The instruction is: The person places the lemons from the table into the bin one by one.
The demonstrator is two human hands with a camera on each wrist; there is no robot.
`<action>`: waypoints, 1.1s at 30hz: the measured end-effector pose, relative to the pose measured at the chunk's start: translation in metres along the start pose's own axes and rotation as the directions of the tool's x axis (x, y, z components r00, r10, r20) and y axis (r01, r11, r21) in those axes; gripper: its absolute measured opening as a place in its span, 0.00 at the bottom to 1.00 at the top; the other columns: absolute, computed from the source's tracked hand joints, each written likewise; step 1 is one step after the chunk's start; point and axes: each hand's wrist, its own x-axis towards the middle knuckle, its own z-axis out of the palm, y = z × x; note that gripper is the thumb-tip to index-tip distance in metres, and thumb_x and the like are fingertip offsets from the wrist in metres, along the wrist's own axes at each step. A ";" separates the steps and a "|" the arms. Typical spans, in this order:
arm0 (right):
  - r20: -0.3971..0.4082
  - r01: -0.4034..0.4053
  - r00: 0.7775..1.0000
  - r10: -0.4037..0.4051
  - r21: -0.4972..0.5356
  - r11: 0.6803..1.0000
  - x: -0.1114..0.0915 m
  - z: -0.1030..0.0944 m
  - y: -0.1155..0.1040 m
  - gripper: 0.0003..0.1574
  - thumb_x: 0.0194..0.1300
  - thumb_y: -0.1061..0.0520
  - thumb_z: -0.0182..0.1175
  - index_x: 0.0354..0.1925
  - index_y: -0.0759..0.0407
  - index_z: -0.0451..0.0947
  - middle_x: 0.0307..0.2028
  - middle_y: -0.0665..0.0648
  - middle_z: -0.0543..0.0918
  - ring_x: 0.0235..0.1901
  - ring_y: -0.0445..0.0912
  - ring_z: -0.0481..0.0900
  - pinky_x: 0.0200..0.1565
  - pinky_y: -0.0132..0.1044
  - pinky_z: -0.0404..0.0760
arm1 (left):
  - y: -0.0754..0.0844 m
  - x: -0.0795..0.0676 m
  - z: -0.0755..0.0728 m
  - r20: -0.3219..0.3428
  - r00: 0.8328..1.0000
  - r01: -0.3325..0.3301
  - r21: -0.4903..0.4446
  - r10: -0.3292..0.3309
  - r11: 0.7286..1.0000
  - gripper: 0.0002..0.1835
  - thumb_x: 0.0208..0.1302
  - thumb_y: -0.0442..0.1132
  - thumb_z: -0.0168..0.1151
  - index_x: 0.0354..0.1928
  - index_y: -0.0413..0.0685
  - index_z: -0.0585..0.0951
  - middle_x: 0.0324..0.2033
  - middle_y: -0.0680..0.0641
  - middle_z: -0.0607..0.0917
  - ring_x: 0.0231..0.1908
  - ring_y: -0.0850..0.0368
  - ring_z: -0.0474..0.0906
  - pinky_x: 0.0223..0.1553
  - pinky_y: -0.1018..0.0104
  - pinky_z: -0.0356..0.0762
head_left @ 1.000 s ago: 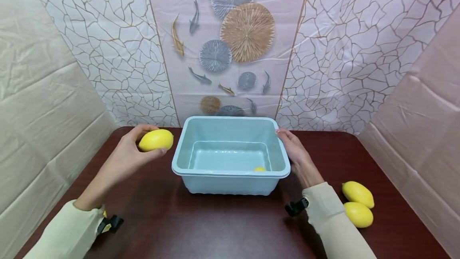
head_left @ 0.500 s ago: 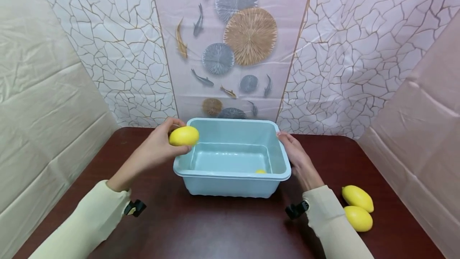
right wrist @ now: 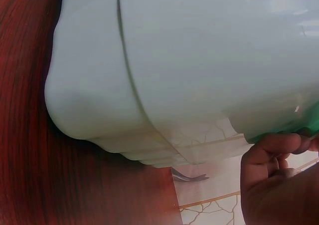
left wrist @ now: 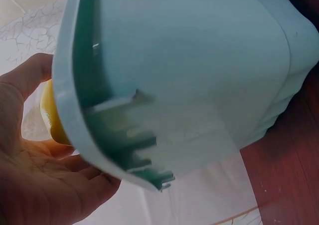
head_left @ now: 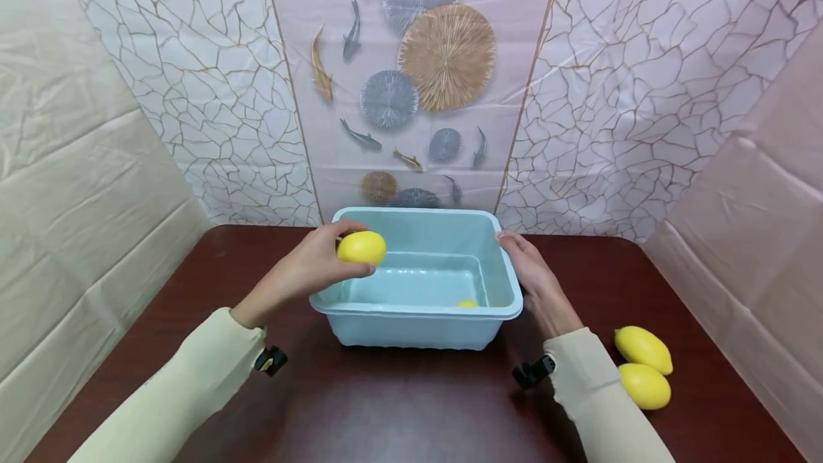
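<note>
In the head view a light blue plastic basin (head_left: 411, 331) stands on the dark red table. My left hand (head_left: 315, 261) grips a yellow lemon (head_left: 362, 247) between thumb and fingers, over the basin's left side. The left wrist view shows that lemon (left wrist: 52, 112) partly hidden behind the basin's rim (left wrist: 64, 85), with the left hand (left wrist: 42, 170) alongside. My right hand (head_left: 532, 274) holds the basin's right rim, thumb on top. In the right wrist view its curled fingers (right wrist: 274, 150) are at the rim. Another lemon (head_left: 467, 303) lies inside the basin, mostly hidden by the front wall.
Two more lemons (head_left: 644, 369) lie together on the table (head_left: 411, 406) at the right, beside the right sleeve (head_left: 598, 384). A patterned backdrop (head_left: 411, 91) rises behind the table, and pale cloth walls (head_left: 83, 184) close in both sides.
My left hand has carried its lemon rightward, from beside the basin to over its left side. The right hand has stayed on the right rim, and the basin has hardly moved.
</note>
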 end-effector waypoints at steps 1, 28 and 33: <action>0.002 0.005 1.000 -0.005 0.000 1.000 0.000 0.000 -0.001 0.34 0.76 0.39 0.47 0.71 0.53 0.61 0.58 0.58 0.72 0.47 0.42 0.75 0.42 0.33 0.78 | 0.002 0.002 0.001 0.008 1.000 -0.004 0.004 0.004 1.000 0.34 0.53 0.50 0.73 0.63 0.52 0.75 0.45 0.48 0.81 0.39 0.51 0.77 0.37 0.59 0.77; 0.020 -0.005 1.000 0.005 0.021 1.000 0.000 0.000 0.003 0.34 0.77 0.40 0.47 0.72 0.52 0.59 0.58 0.58 0.72 0.46 0.41 0.77 0.43 0.35 0.79 | 0.007 0.021 0.033 0.111 0.992 -0.074 0.086 0.064 0.994 0.28 0.50 0.49 0.75 0.53 0.48 0.81 0.38 0.52 0.81 0.36 0.55 0.75 0.38 0.60 0.74; 0.013 0.003 1.000 -0.003 0.014 1.000 0.000 0.000 0.001 0.34 0.77 0.40 0.47 0.72 0.53 0.60 0.56 0.57 0.73 0.46 0.42 0.77 0.42 0.34 0.80 | 0.009 0.023 0.040 0.120 0.991 -0.069 0.141 0.052 0.988 0.29 0.49 0.48 0.75 0.54 0.47 0.81 0.41 0.51 0.81 0.38 0.56 0.74 0.39 0.61 0.73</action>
